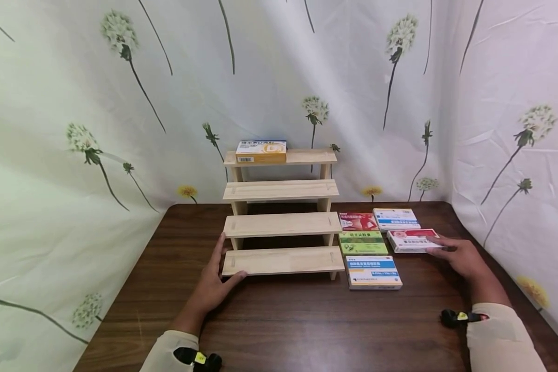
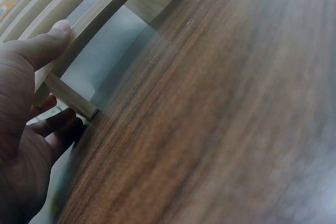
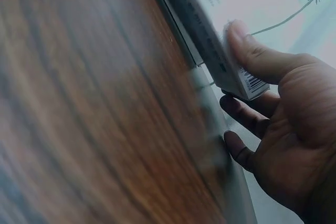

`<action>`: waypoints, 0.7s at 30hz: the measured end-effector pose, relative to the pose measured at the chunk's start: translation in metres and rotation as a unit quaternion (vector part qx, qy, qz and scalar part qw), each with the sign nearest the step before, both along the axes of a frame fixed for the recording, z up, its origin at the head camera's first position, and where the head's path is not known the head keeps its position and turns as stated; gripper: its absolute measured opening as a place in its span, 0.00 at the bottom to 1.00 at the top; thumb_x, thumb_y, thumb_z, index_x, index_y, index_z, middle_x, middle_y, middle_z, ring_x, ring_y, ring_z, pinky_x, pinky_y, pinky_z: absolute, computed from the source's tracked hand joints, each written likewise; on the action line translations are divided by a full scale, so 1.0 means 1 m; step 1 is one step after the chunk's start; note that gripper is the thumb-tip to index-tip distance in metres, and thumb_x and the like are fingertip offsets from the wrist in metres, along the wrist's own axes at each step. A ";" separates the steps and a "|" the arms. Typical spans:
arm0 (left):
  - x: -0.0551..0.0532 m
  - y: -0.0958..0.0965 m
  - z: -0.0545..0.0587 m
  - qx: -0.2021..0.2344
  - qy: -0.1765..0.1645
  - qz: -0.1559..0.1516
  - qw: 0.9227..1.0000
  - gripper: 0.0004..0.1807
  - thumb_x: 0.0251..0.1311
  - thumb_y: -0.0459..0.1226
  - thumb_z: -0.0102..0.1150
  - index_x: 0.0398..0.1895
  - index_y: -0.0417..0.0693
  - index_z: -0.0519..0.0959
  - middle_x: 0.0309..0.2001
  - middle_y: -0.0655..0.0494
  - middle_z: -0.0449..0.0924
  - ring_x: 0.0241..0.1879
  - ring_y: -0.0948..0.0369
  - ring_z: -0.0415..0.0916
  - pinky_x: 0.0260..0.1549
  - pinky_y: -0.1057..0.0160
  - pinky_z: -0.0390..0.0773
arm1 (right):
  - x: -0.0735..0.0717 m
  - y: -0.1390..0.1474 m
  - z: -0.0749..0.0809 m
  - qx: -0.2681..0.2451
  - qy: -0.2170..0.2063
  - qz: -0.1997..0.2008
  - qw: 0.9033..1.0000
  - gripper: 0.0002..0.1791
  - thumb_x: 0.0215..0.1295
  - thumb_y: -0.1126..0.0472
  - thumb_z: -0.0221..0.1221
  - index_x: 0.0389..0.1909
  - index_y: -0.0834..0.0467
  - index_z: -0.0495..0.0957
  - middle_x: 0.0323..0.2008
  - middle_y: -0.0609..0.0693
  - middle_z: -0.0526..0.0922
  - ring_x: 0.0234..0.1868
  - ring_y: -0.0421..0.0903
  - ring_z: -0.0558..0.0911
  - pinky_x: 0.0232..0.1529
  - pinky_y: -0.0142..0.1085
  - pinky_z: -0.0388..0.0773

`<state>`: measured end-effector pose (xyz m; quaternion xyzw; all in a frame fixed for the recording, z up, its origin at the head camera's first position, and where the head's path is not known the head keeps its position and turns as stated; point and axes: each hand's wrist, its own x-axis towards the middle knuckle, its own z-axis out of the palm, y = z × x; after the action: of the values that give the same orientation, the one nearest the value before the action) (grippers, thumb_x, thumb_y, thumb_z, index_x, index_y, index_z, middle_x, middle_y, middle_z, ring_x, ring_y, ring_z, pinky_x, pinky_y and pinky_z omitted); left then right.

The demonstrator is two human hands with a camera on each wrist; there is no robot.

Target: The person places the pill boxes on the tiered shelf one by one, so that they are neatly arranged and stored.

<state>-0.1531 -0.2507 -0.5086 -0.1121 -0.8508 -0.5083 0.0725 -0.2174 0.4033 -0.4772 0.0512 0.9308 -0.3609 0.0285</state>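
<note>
A pale wooden four-step display rack (image 1: 282, 261) stands on the table. My left hand (image 1: 213, 285) holds the left end of its lowest step, thumb on the front edge and the fingers round the side. In the left wrist view, the thumb lies on the step (image 2: 84, 32) with fingertips beside the rack's leg. My right hand (image 1: 462, 262) pinches the right end of a red-and-white medicine box (image 1: 411, 244). From the right wrist, the thumb presses the broad face of this box (image 3: 202, 30), while fingers reach beneath its barcode end.
Left of that box lie a red box (image 1: 359, 221), a green box (image 1: 363, 243) and a blue-and-white box (image 1: 373, 272). Another blue-and-white box (image 1: 397, 219) lies behind. A yellow-and-white box (image 1: 261, 151) sits on the top step. Dandelion-print cloth (image 1: 269, 77) hangs behind the brown table (image 1: 297, 325).
</note>
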 end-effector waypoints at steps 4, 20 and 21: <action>0.001 0.000 0.000 0.001 -0.006 -0.002 1.000 0.63 0.70 0.41 0.75 0.91 0.73 0.36 0.79 0.38 0.68 0.71 0.43 0.78 0.61 0.69 0.78 | 0.002 0.000 0.006 -0.009 -0.007 -0.004 1.000 0.42 0.72 0.41 0.72 0.75 0.61 0.70 0.80 0.74 0.58 0.81 0.82 0.56 0.75 0.77 0.56; 0.000 0.001 0.001 0.010 -0.013 -0.001 1.000 0.64 0.69 0.42 0.76 0.91 0.74 0.36 0.79 0.39 0.68 0.72 0.43 0.77 0.63 0.68 0.77 | -0.001 -0.009 0.030 -0.065 -0.001 -0.020 0.998 0.45 0.76 0.35 0.65 0.82 0.54 0.61 0.84 0.76 0.52 0.78 0.78 0.58 0.72 0.77 0.59; 0.000 0.001 0.001 0.009 -0.011 -0.001 1.000 0.64 0.69 0.42 0.76 0.91 0.74 0.36 0.78 0.39 0.68 0.71 0.43 0.77 0.63 0.68 0.77 | -0.002 -0.010 0.032 -0.063 -0.001 -0.020 0.998 0.45 0.76 0.35 0.65 0.82 0.54 0.60 0.84 0.76 0.52 0.78 0.78 0.58 0.72 0.78 0.59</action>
<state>-0.1527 -0.2502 -0.5076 -0.1065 -0.8466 -0.5176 0.0634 -0.2191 0.3932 -0.4455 0.0678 0.9051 -0.4189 0.0251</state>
